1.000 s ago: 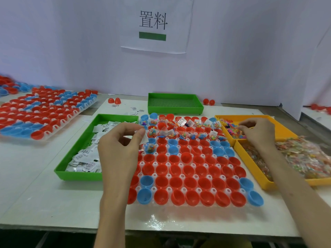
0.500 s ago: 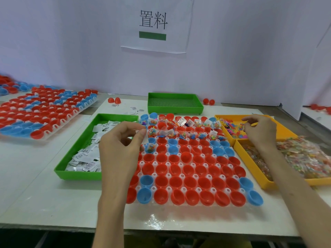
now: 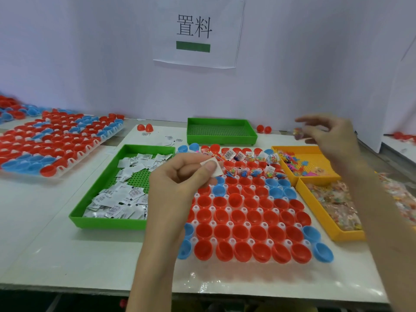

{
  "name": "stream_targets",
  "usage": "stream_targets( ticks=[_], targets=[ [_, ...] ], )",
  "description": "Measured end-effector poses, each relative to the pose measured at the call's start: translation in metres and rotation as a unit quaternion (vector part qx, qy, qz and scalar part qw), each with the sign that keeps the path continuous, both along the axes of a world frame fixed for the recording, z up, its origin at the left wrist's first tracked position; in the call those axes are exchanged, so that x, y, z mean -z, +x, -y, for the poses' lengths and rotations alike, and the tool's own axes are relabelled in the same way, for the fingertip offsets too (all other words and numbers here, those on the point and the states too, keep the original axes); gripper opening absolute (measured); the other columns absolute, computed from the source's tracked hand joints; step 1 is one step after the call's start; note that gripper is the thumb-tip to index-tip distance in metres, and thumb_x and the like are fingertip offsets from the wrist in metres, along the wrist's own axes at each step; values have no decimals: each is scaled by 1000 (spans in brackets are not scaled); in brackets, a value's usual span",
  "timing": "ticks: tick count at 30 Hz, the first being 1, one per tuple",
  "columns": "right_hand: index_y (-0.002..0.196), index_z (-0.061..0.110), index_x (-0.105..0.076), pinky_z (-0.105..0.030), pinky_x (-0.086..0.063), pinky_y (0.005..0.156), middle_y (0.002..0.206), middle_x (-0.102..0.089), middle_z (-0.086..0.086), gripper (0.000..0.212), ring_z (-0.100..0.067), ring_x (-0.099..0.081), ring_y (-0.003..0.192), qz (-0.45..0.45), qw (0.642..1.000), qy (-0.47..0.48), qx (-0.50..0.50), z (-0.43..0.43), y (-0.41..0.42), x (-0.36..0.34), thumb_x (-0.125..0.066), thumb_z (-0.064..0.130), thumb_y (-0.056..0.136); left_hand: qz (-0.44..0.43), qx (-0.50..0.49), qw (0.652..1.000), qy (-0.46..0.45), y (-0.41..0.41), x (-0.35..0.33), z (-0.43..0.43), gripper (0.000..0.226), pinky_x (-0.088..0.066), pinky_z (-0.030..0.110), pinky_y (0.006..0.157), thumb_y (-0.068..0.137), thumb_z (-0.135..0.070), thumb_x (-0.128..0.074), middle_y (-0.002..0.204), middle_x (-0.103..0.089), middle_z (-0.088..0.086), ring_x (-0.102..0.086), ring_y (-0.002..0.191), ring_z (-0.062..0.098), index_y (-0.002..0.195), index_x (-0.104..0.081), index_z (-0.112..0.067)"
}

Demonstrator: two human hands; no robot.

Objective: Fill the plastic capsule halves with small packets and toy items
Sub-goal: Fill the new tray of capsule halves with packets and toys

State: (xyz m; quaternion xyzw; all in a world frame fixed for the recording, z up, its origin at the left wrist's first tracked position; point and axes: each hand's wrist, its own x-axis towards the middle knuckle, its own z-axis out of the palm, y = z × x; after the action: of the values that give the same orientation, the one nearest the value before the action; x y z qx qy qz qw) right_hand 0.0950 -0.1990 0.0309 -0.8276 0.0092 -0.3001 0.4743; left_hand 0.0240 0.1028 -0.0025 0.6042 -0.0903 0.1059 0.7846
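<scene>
- Left hand (image 3: 177, 185): raised over the left edge of the rack, fingers curled. Thumb and forefinger pinch a small white paper packet (image 3: 213, 169), which sits above the rack's second-from-back rows and touches no cup.
- Right hand (image 3: 335, 138): held up in the air above the back yellow tray, motion-blurred. Thumb and fingertips look pinched on a small clear packet of coloured bits (image 3: 298, 132); the other fingers are loosely spread.
- White plastic grid rack (image 3: 229, 223): flat on the white table (image 3: 45, 244), centre front, between the green tray and the yellow trays.
- Red and blue plastic capsule halves (image 3: 242, 215): seated open side up in the rack, mostly red, with blue ones scattered along the edges.
- Filled cups (image 3: 247, 156): the back two rows hold packets and coloured toy bits.
- Green perforated plastic tray (image 3: 99, 185): just left of the rack, holding a heap of white printed packets (image 3: 121, 199).
- Second green perforated tray (image 3: 221, 130): behind the rack, against the wall.
- Back yellow plastic tray (image 3: 311, 150): right of the rack, holding loose coloured toy pieces (image 3: 301, 164).
- Front yellow plastic tray (image 3: 315, 210): touching the back one, full of clear packets with coloured contents (image 3: 335, 206).
- Second rack of red and blue halves (image 3: 56, 143): far left, well apart.
- Loose red halves (image 3: 145, 127): on the table behind the trays.
- Paper sign with black characters and a green bar (image 3: 194, 32): on the wall.
</scene>
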Motion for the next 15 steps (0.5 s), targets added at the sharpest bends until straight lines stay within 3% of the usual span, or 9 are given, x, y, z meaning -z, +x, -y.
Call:
stream_targets(
  ticks=[4,6,9,13,15],
  targets=[
    [103,25,-75,-20,-56,73,85,-72,1,28,-15,-73,74,41,977,-5,-211,-57,-56,-38,-68,1,89,-3,31,1000,-1,-7,-4,14,7,-54,16,64,84,-11,-75,80,-78,5,-75,68,16,89,-77,-15],
    [104,20,-75,-18,-56,73,84,-74,1,28,-15,-74,75,47,966,-23,-254,-84,-83,-37,-70,-2,86,-2,41,999,3,-10,-5,16,7,-54,16,63,85,-11,-75,79,-78,6,-74,67,16,88,-79,-16],
    [98,21,-76,-19,-58,73,83,-76,2,26,-11,-74,75,42,974,-22,-223,-114,-98,-18,-73,-1,85,-9,47,999,13,-14,-7,16,6,-54,15,64,84,-14,-76,74,-77,6,-74,65,15,85,-80,-18],
    [91,21,-76,-32,-60,77,82,-75,4,23,-12,-73,78,45,985,15,-164,-130,-92,6,-74,-1,85,-28,46,998,24,-13,-8,14,9,-57,18,67,88,-16,-72,76,-78,5,-76,68,20,86,-80,-20],
    [91,22,-76,-29,-59,77,84,-75,9,22,-11,-73,81,57,987,-2,-147,-133,-89,13,-75,1,85,-31,50,998,33,-13,-9,12,11,-56,16,66,89,-23,-70,77,-78,3,-76,72,16,88,-81,-22]
  ],
)
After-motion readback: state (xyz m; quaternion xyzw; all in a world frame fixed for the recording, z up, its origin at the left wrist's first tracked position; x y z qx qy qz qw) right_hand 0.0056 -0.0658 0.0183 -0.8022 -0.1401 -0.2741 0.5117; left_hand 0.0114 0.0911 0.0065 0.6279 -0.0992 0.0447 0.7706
